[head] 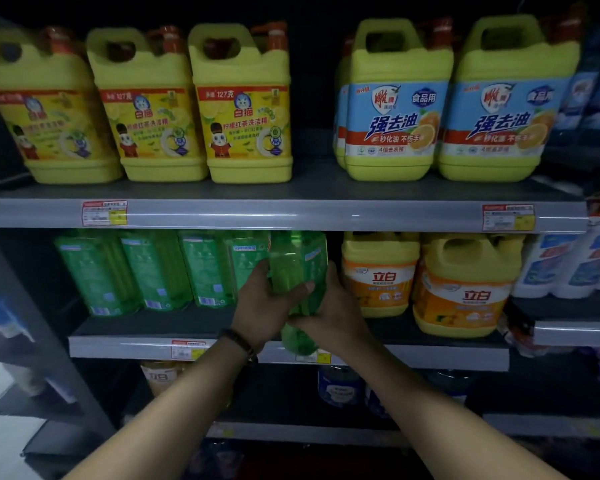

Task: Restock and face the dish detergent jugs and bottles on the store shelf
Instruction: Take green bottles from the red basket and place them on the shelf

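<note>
A clear green detergent bottle [293, 271] is tilted at the front of the middle shelf [125, 346], its base hanging past the shelf lip. My left hand [264, 306] grips its left side and my right hand [329, 317] clasps it from the right. Several more green bottles [160, 271] stand in a row to its left. Two yellow jugs with orange labels [465, 285] stand to its right. On the top shelf [291, 214], three yellow jugs [243, 109] sit left and light green jugs with blue labels [395, 105] sit right.
A gap lies between the two jug groups on the top shelf. White and blue bottles [568, 265] fill the neighbouring shelf at right. A lower shelf holds a pale bottle [160, 375] and a blue one [340, 386]. A dark shelf upright [32, 306] stands at left.
</note>
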### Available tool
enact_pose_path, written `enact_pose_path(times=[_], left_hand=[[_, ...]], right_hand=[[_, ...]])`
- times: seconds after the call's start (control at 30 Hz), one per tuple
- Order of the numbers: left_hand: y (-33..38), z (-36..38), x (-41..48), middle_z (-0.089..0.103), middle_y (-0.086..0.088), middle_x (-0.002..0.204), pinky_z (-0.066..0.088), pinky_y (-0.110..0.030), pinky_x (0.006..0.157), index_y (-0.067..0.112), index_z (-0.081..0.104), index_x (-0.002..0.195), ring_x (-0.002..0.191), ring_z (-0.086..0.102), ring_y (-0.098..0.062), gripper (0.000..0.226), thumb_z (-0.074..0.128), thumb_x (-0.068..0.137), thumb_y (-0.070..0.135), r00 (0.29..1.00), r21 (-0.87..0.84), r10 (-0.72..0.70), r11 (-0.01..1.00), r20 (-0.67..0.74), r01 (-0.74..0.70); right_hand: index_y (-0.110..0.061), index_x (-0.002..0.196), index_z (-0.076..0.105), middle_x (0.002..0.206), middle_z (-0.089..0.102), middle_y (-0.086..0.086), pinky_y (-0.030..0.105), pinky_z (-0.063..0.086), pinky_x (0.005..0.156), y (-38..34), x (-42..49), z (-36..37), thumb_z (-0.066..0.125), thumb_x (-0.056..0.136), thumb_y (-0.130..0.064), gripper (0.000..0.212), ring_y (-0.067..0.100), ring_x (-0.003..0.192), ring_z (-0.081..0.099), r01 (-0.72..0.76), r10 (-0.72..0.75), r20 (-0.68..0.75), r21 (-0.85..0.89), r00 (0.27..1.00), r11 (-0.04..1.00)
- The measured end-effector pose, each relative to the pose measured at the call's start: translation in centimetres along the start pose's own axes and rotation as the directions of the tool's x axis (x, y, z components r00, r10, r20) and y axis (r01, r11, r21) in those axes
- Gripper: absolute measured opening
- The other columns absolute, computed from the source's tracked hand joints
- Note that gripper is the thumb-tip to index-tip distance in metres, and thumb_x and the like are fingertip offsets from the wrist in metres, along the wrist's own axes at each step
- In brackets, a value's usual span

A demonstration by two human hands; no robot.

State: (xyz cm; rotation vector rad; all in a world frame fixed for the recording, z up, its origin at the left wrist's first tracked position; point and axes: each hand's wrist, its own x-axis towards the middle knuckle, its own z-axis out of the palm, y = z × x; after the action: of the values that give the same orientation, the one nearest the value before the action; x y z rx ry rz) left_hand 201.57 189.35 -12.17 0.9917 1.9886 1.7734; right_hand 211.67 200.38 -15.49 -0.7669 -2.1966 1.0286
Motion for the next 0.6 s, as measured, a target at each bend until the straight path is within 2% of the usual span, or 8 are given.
enact_pose_path(times=[0.07, 0.13, 0.2, 0.27, 0.37, 0.43, 0.5, 0.6], left_hand=[[-0.9, 0.4, 0.1, 0.078, 0.009, 0.112, 0.064, -0.047, 0.09, 0.027, 0.062, 0.126, 0.1, 0.075, -0.006, 0.054, 0.091, 0.08, 0.031, 0.997, 0.053, 0.061, 0.997, -0.052, -0.058], [-1.8, 0.6, 0.4, 0.075, 0.01, 0.118, 0.063, -0.047, 0.092, 0.033, 0.058, 0.133, 0.107, 0.073, -0.008, 0.055, 0.085, 0.085, 0.037, 0.992, 0.129, 0.12, 0.985, -0.045, -0.114], [-3.0, 0.6, 0.6, 0.069, 0.005, 0.129, 0.06, -0.045, 0.098, 0.04, 0.048, 0.15, 0.118, 0.069, -0.013, 0.067, 0.075, 0.088, 0.042, 0.99, 0.219, 0.138, 0.966, -0.002, -0.134], [-4.4, 0.8, 0.5, 0.06, 0.001, 0.134, 0.055, -0.04, 0.106, 0.041, 0.037, 0.16, 0.126, 0.062, -0.014, 0.077, 0.07, 0.092, 0.026, 0.993, 0.251, 0.119, 0.961, 0.016, -0.119], [-5.5, 1.0, -0.9, 0.046, -0.002, 0.132, 0.045, -0.028, 0.105, 0.033, 0.029, 0.164, 0.131, 0.053, -0.022, 0.089, 0.054, 0.092, -0.012, 0.998, 0.266, 0.041, 0.963, 0.045, -0.052], [-6.3, 1.1, -1.4, 0.042, 0.0, 0.132, 0.04, -0.022, 0.101, 0.027, 0.027, 0.165, 0.13, 0.052, -0.026, 0.088, 0.049, 0.091, -0.016, 0.995, 0.329, -0.023, 0.944, 0.098, -0.011], [-7.0, 1.0, -1.0, 0.043, -0.002, 0.132, 0.037, -0.02, 0.102, 0.02, 0.031, 0.164, 0.131, 0.052, -0.027, 0.084, 0.048, 0.091, -0.017, 0.995, 0.381, -0.022, 0.925, 0.099, -0.017], [-7.3, 0.6, 0.4, 0.051, -0.015, 0.144, 0.036, -0.024, 0.108, 0.009, 0.037, 0.161, 0.14, 0.05, -0.031, 0.077, 0.045, 0.091, -0.02, 0.993, 0.406, -0.035, 0.914, 0.111, -0.013]], right_hand=[[-0.036, 0.163, 0.018, 0.144, 0.055, -0.001, 0.045, 0.061, 0.098, 0.6, 0.8, 1.0, 0.088, 0.056, -0.049, 0.129, 0.021, 0.126, 0.063, 0.02, -0.02, 0.01, -0.007, 1.0, 1.0], [-0.034, 0.167, 0.009, 0.148, 0.054, 0.001, 0.043, 0.059, 0.102, 1.1, 1.2, 1.5, 0.084, 0.066, -0.038, 0.126, 0.021, 0.13, 0.06, 0.034, -0.035, 0.009, 0.005, 0.999, 0.999], [-0.035, 0.169, 0.004, 0.148, 0.056, 0.003, 0.043, 0.059, 0.103, 1.7, 1.5, 2.0, 0.077, 0.074, -0.031, 0.119, 0.022, 0.129, 0.061, 0.04, -0.04, 0.011, -0.014, 0.999, 0.999], [-0.036, 0.169, 0.001, 0.15, 0.057, 0.006, 0.043, 0.058, 0.104, 2.1, 1.8, 2.6, 0.075, 0.081, -0.025, 0.115, 0.024, 0.131, 0.061, 0.037, -0.037, 0.0, -0.048, 0.999, 0.998], [-0.033, 0.17, 0.002, 0.148, 0.061, 0.009, 0.042, 0.057, 0.105, 2.9, 1.9, 3.2, 0.075, 0.09, -0.016, 0.11, 0.027, 0.129, 0.063, 0.031, -0.036, -0.044, -0.121, 0.998, 0.992], [-0.032, 0.17, -0.001, 0.144, 0.065, 0.011, 0.042, 0.058, 0.102, 3.4, 1.8, 3.2, 0.076, 0.093, -0.017, 0.11, 0.029, 0.124, 0.066, 0.035, -0.045, -0.059, -0.172, 0.997, 0.985], [-0.034, 0.17, -0.003, 0.143, 0.066, 0.011, 0.042, 0.06, 0.098, 3.8, 1.7, 3.3, 0.076, 0.095, -0.022, 0.11, 0.03, 0.119, 0.068, 0.029, -0.042, -0.057, -0.219, 0.997, 0.975], [-0.036, 0.169, -0.006, 0.144, 0.066, 0.011, 0.039, 0.063, 0.091, 3.4, 2.3, 2.7, 0.07, 0.1, -0.02, 0.105, 0.025, 0.106, 0.073, -0.012, 0.016, 0.017, -0.19, 1.0, 0.982]])
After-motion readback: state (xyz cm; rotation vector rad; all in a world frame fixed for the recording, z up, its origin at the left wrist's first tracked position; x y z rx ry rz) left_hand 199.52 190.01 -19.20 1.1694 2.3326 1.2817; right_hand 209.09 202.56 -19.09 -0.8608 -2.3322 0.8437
